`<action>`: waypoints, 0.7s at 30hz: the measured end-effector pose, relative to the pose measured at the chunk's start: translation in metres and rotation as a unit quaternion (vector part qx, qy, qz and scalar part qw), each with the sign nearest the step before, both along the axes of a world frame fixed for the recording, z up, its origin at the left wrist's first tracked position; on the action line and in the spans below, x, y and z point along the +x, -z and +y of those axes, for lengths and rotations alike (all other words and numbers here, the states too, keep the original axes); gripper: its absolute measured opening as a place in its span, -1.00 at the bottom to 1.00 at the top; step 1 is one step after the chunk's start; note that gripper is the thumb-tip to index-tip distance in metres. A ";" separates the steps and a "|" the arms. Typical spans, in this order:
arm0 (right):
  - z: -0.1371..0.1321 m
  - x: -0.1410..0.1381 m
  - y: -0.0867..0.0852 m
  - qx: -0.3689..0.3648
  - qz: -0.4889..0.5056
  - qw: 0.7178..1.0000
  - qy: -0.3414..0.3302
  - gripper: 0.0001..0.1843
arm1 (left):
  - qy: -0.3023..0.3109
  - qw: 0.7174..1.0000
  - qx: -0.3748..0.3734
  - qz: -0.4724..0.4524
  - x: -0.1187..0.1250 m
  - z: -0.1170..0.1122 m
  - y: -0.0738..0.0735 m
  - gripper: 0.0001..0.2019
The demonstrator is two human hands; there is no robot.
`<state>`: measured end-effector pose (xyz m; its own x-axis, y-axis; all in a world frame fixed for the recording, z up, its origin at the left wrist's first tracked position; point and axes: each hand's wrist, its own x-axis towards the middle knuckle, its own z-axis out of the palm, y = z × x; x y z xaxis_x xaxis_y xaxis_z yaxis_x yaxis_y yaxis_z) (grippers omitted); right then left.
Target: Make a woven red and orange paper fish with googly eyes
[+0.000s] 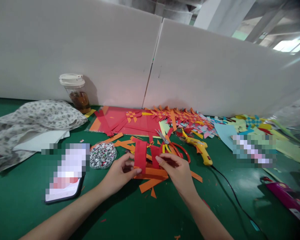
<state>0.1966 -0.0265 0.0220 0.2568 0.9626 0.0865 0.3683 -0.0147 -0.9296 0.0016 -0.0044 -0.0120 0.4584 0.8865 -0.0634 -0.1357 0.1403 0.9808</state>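
At a green table [102, 220], past phone [67, 176] and round case [103, 155]: pinching with the left hand [120, 171] an orange strip [153, 173] set between both hands, a red strip [155, 155] with the right hand [176, 168], short of the glue gun [201, 147]. Best, probably, to keep both strips square.

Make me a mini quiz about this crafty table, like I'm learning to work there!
1. Pick one: the glue gun is mostly A) blue, B) yellow, C) white.
2. True or false: the drink cup has a white lid on.
3. Fill the gap: the left hand and right hand are holding red and ____ paper strips.

Key: 1. B; 2. True; 3. orange
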 end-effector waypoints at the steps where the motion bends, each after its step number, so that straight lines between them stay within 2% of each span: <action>1: 0.001 0.001 0.000 -0.001 -0.002 1.000 -0.002 -0.76 | 0.000 1.000 0.001 -0.001 0.000 0.000 0.000 -0.77; 8: 0.000 -0.004 0.004 0.004 0.074 0.996 -0.045 -0.75 | 0.001 1.000 0.009 0.007 0.000 0.002 0.000 -0.77; 14: -0.005 -0.009 0.006 0.044 0.027 0.998 -0.035 -0.80 | 0.012 1.000 0.023 0.018 -0.001 0.000 -0.001 -0.78; 21: -0.004 -0.013 0.009 0.035 0.070 0.996 -0.038 -0.75 | 0.017 1.000 0.019 0.014 0.000 0.001 0.002 -0.75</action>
<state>0.1835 -0.0303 0.0128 0.1973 0.9728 0.1217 0.2325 0.0742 -0.9698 0.0019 -0.0038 -0.0145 0.4861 0.8729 -0.0425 -0.1042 0.1061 0.9889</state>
